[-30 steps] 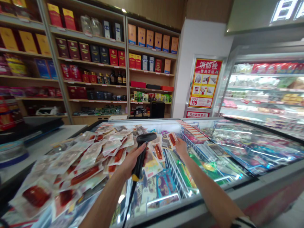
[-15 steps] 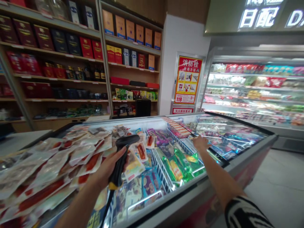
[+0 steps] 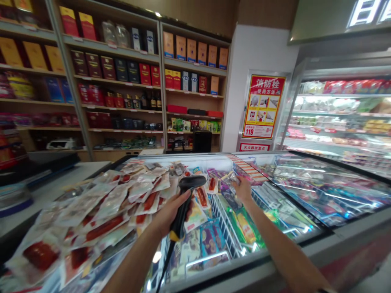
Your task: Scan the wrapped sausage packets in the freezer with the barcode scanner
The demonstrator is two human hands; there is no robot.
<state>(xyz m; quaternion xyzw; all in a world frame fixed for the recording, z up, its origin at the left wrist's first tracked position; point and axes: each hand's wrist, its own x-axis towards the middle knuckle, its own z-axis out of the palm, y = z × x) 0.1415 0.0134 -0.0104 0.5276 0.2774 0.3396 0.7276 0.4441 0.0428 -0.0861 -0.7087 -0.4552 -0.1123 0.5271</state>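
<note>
My left hand is closed around the handle of a black barcode scanner with a yellow band, whose head points away over the open chest freezer. My right hand reaches into the freezer and grips a clear plastic packet above the wire baskets. A heap of vacuum-packed red sausages lies on the freezer lid to the left of the scanner.
Wooden shelves with boxed goods fill the back wall. A red fire-hydrant poster hangs on the white pillar. An open refrigerated display case stands at the right. A grey counter runs along the left.
My right hand came back from the sliding glass lid at the right into the freezer and now grips a clear packet. The view swung back leftwards. The scanner stays in my left hand.
</note>
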